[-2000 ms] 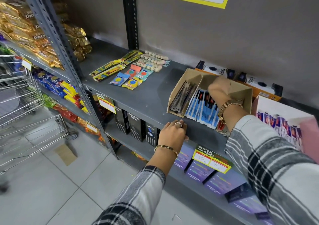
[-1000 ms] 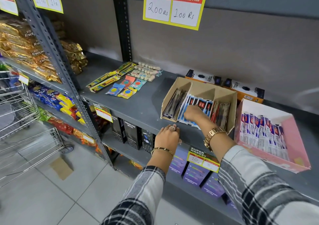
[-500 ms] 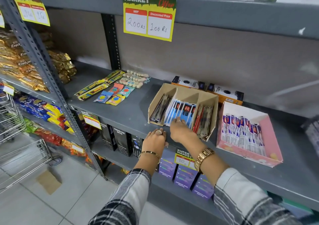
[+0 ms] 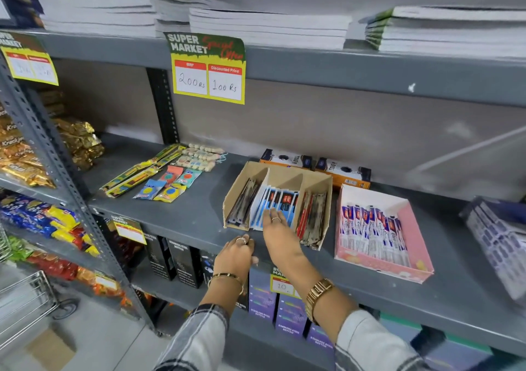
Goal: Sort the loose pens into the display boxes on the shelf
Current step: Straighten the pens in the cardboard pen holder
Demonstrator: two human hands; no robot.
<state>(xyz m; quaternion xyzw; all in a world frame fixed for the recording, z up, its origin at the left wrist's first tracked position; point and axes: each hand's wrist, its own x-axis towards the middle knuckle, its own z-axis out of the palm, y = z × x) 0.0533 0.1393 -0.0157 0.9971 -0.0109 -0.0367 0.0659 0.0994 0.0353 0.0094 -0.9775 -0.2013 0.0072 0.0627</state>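
Brown box (image 4: 290, 175) at 12 o'clock on the shelf (image 4: 182, 217): three slots, blue-white pens (image 4: 280, 201) in the middle; right hand (image 4: 277, 232) flat, fingers spread on them; left hand (image 4: 234, 258) flat on shelf edge, empty.

We cannot read the blurred left price tag (image 4: 30, 64), and the right hand (image 4: 280, 235) hides some blue pens (image 4: 280, 202).
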